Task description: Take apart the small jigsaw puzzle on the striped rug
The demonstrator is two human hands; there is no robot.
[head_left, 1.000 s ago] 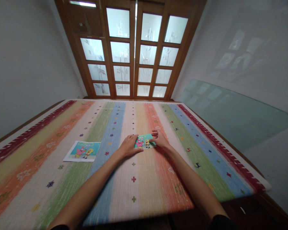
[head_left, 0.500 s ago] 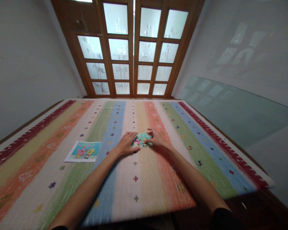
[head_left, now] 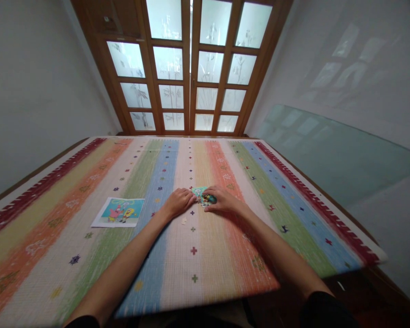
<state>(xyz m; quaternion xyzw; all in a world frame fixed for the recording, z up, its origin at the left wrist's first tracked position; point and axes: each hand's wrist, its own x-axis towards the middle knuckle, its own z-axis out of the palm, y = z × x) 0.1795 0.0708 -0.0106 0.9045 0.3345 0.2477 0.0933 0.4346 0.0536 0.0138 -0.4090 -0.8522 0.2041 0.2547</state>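
Two bare forearms, long and slim, uncovered from wrist nearly to elbow. Dark, apparently black sleeves, seen only at the bottom edge: a larger patch at 5 o'clock on the right arm, a thin sliver at 7 o'clock on the left. Left hand (head_left: 178,203) and right hand (head_left: 221,201) ungloved, no rings, watch or bracelet visible. Fingernails too small to make out.

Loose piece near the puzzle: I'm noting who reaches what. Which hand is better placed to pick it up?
Probably the left hand. The loose piece lies just below it, while the right hand rests on the puzzle, farther away.
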